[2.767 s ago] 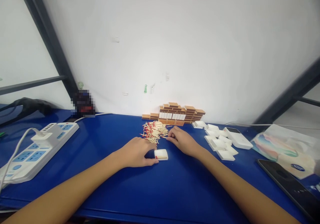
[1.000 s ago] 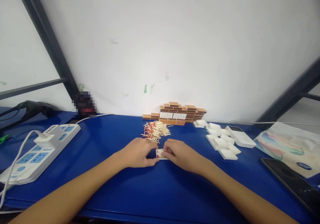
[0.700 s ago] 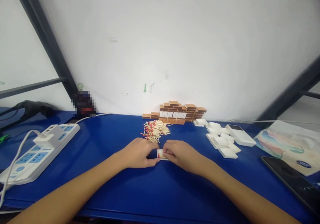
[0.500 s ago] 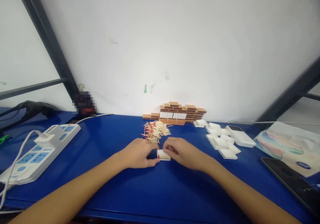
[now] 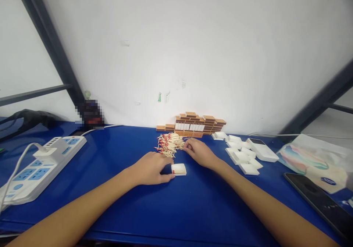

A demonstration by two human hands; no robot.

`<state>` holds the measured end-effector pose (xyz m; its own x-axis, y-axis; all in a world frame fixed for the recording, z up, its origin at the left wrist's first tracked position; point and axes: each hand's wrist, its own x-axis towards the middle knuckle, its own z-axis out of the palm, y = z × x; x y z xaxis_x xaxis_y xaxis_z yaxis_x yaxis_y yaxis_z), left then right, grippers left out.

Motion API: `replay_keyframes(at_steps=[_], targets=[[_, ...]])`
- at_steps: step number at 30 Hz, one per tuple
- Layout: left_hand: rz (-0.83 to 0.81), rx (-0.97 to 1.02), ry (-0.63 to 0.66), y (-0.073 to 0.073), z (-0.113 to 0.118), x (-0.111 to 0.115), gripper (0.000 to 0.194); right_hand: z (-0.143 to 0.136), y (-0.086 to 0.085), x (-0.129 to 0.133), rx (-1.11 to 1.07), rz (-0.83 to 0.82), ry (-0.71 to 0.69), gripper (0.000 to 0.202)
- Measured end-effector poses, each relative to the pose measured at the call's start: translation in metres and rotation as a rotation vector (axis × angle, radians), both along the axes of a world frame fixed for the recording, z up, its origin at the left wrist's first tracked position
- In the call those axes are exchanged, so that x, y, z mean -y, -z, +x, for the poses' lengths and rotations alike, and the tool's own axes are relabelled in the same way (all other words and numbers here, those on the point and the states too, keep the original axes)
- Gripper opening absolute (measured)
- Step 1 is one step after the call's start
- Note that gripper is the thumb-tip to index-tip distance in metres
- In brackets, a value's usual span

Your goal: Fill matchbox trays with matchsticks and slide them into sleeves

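A small white matchbox tray (image 5: 179,168) lies on the blue table with a few red-headed matches along its near side. My left hand (image 5: 154,168) steadies it, thumb and fingers closed on its left end. Beyond the tray is a loose heap of matches (image 5: 170,144), their red heads mostly to the left. My right hand (image 5: 199,152) is at the heap's right edge, fingers curled into a pinch by the match ends. What those fingertips hold, if anything, is hidden.
Orange-brown matchboxes (image 5: 190,133) are stacked against the wall. More white trays (image 5: 239,155) lie to the right, beside a white device with a dark screen (image 5: 263,149), a tissue pack (image 5: 317,162) and a phone (image 5: 317,203). A power strip (image 5: 41,169) lies left.
My right hand has moved from the tray's right side, away from me, to the heap of matches. My left hand stays at the tray. The view has shifted slightly.
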<state>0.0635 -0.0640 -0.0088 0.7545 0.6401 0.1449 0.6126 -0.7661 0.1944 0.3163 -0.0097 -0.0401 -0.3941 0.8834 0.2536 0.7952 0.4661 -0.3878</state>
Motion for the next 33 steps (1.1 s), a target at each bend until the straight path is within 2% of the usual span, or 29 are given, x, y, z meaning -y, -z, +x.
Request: replay_keyframes(at_steps=[7,14,18,23,33], targets=[[0.001,0.009,0.009,-0.001,-0.001,0.000,0.025,0.001,-0.003,0.001,0.106,-0.003,0.033,0.008],[-0.021,0.026,0.008,-0.001,-0.001,0.000,0.023,0.002,-0.007,0.006,0.298,0.024,0.029,0.015],[0.004,0.024,-0.015,0.000,-0.002,-0.001,0.023,0.003,-0.017,0.019,0.236,0.017,0.004,0.015],[-0.005,0.026,-0.035,-0.001,-0.003,-0.002,0.023,-0.001,-0.028,0.045,0.128,-0.037,-0.095,0.013],[-0.021,0.035,-0.036,-0.002,-0.003,-0.003,0.022,-0.008,-0.030,0.064,0.324,0.008,-0.158,0.014]])
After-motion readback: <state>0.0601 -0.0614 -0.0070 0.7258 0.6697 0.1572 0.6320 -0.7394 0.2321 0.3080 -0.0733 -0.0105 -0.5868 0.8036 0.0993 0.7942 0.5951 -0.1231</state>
